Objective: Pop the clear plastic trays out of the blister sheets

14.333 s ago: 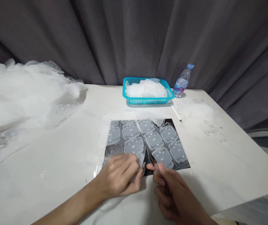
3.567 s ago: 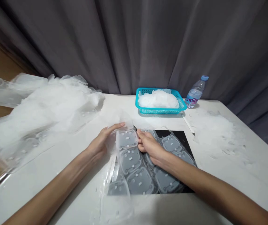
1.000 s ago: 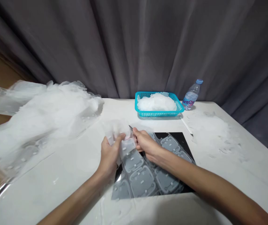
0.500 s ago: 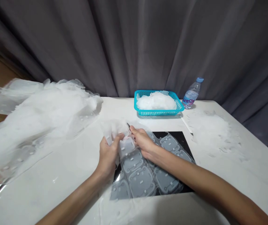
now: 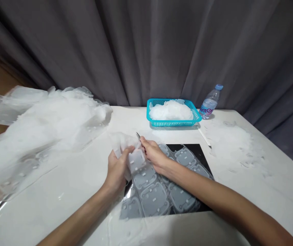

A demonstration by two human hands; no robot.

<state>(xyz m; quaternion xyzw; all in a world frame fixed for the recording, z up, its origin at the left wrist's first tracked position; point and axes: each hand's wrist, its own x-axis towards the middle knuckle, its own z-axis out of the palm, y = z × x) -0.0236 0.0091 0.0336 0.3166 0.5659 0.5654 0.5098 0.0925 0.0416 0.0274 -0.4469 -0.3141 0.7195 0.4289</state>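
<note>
A translucent, soft-looking sheet [image 5: 154,198] with moulded rounded-square panels, small white pegs and raised outlines lies over a black board [image 5: 205,157]. My left hand [image 5: 118,165] is closed on the sheet's gathered far-left end, thumb on top, lifting and bunching it off the table. Close on its right, my right hand [image 5: 153,153] grips a small pointed metal tool [image 5: 138,136]. Only the tool's dark tip shows past the fingers, pointing up and left beside the bunched part. The rest of the tool is hidden in the hand.
A large heap of similar translucent sheets [image 5: 46,119] covers the table's left side. Toward the back stand a turquoise basket [image 5: 173,123] of white pieces and a water bottle [image 5: 209,104]. A slim white-handled tool [image 5: 203,136] and a pile of thin scraps [image 5: 233,143] lie at right.
The lifted end of the sheet has turned slightly in my left hand, showing one panel more plainly. My right hand and the tool tip have shifted slightly left.
</note>
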